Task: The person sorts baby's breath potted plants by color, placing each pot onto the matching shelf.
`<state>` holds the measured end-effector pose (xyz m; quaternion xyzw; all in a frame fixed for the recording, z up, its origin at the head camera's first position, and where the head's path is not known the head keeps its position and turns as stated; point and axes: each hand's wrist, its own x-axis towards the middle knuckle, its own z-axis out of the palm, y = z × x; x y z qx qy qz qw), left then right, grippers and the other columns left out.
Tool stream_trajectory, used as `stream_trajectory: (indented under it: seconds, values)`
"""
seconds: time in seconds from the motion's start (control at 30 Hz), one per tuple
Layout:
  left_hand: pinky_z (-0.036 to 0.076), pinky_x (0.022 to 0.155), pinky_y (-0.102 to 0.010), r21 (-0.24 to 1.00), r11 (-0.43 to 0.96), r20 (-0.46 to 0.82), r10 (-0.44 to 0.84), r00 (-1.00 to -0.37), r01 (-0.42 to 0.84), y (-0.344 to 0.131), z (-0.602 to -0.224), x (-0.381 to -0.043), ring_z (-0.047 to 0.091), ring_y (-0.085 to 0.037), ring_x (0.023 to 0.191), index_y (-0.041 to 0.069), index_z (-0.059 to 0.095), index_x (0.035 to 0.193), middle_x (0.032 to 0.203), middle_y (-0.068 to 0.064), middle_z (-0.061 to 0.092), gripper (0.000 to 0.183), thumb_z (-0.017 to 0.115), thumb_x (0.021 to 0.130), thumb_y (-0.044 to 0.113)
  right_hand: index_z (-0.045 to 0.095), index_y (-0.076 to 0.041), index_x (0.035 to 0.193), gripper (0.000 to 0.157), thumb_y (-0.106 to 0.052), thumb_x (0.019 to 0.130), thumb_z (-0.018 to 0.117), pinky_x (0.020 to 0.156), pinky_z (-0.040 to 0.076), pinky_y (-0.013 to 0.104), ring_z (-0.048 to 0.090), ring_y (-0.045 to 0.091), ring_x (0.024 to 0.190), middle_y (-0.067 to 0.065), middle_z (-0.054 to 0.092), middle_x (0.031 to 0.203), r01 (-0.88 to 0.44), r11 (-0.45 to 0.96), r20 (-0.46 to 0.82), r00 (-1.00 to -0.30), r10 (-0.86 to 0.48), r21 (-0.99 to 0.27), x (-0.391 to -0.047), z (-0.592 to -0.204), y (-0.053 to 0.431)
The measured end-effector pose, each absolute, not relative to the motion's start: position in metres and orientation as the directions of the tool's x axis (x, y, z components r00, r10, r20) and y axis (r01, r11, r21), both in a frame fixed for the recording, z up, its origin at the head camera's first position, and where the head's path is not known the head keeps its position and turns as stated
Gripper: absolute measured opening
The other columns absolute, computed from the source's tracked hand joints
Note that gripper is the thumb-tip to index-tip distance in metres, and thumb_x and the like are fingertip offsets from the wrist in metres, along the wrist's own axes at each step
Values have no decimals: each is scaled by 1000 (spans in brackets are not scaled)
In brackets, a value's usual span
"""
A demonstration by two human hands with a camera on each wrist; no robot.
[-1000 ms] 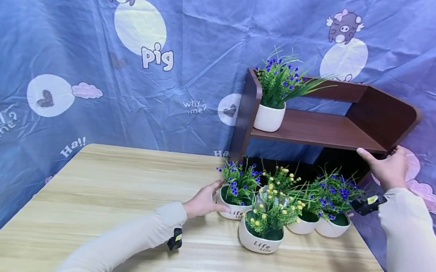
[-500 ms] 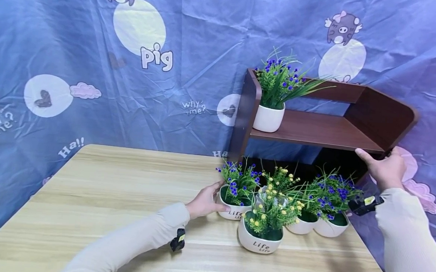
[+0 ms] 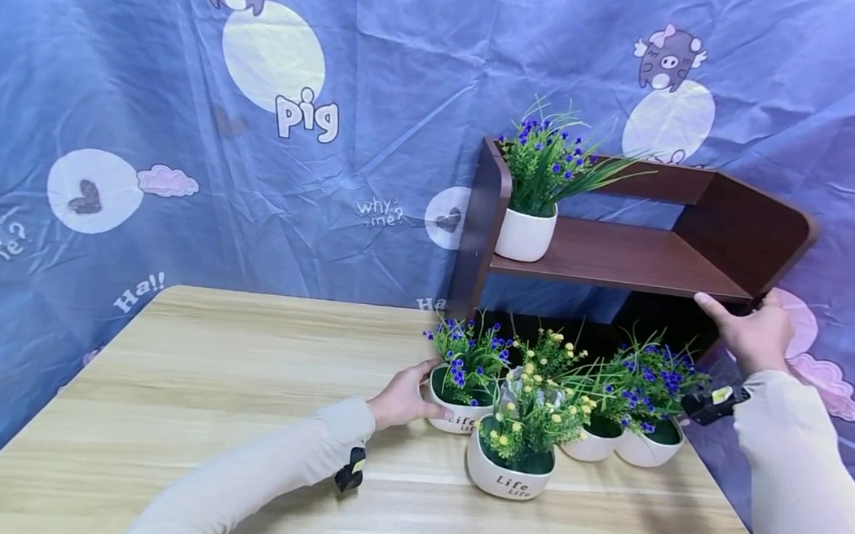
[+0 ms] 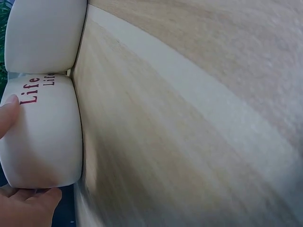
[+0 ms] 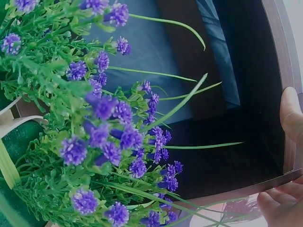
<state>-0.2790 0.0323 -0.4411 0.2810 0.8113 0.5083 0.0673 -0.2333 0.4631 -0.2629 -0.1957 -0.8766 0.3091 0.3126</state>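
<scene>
A wood-grain table (image 3: 191, 400) spreads before and left of a dark-brown two-tier shelf (image 3: 619, 250). Off the shelf's left front stands a purple-flowered "Life" planter (image 3: 468, 414); a yellow-flowered planter (image 3: 509, 470) sits farther out. The left hand (image 3: 405, 396), half-closed, holds the purple-flowered "Life" planter; the right hand (image 3: 756, 334) grips the shelf's right side panel (image 3: 749, 232).

pots (image 3: 489, 467): smooth | shelf (image 3: 619, 250): wood | tabletop (image 3: 245, 370): grained wood | backdrop (image 3: 409, 94): cloth
</scene>
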Motion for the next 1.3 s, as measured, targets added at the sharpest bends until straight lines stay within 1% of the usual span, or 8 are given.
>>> stream_trajectory:
  seconds: [0.17, 0.4, 0.53, 0.63, 0.77, 0.87, 1.1, 1.3]
  values:
    - [36, 97, -34, 890, 277, 178, 517, -837, 361, 33, -443, -277, 46, -27, 117, -1, 35, 133, 131, -15, 44, 88, 81, 61, 17, 35, 9, 128, 75, -39, 78, 63, 91, 28, 51, 38, 42, 111, 32, 44, 122, 148, 739, 433, -729, 531, -657, -233, -264, 463]
    - [39, 94, -37, 923, 210, 179, 508, -843, 323, 31, -421, -262, 46, -34, 115, -8, 35, 131, 129, -23, 43, 83, 79, 62, 4, 35, 10, 129, 76, -40, 78, 62, 93, 27, 52, 36, 44, 113, 33, 42, 124, 157, 730, 423, -726, 542, -665, -232, -262, 462]
    - [41, 92, -33, 915, 223, 188, 503, -844, 337, 29, -433, -270, 48, -32, 114, -5, 36, 131, 129, -20, 45, 84, 80, 61, 9, 33, 9, 130, 77, -41, 78, 62, 93, 27, 52, 35, 44, 114, 33, 41, 124, 160, 724, 414, -730, 544, -671, -232, -263, 461]
    - [41, 92, -32, 916, 223, 187, 502, -845, 335, 25, -432, -268, 48, -32, 114, -5, 37, 131, 130, -20, 44, 84, 80, 61, 10, 32, 10, 130, 78, -41, 79, 61, 93, 27, 52, 35, 45, 114, 34, 40, 125, 164, 723, 408, -733, 545, -671, -231, -263, 461]
    - [39, 94, -36, 932, 198, 171, 498, -850, 303, 15, -411, -255, 45, -34, 116, -6, 35, 132, 132, -21, 41, 83, 79, 62, 5, 32, 11, 129, 78, -41, 79, 61, 92, 27, 53, 35, 46, 113, 34, 40, 124, 165, 729, 411, -734, 541, -665, -231, -262, 461]
    - [38, 94, -36, 937, 184, 173, 493, -853, 296, 9, -407, -255, 45, -34, 116, -6, 34, 132, 133, -21, 40, 83, 79, 63, 6, 33, 11, 129, 78, -41, 78, 61, 92, 27, 53, 35, 47, 113, 35, 40, 124, 162, 731, 414, -734, 539, -663, -231, -263, 462]
    - [41, 92, -33, 958, 125, 169, 481, -860, 258, -5, -398, -264, 45, -33, 116, -6, 34, 133, 134, -20, 38, 83, 78, 63, 5, 33, 10, 129, 78, -43, 78, 61, 91, 27, 52, 35, 45, 113, 33, 41, 124, 167, 729, 413, -730, 544, -664, -233, -264, 462]
    - [41, 91, -31, 961, 98, 188, 454, -871, 258, -12, -391, -277, 45, -32, 117, -4, 32, 134, 136, -18, 37, 89, 80, 62, 10, 35, 10, 128, 76, -41, 79, 61, 90, 27, 52, 37, 44, 111, 33, 41, 123, 159, 736, 431, -722, 541, -658, -234, -265, 463]
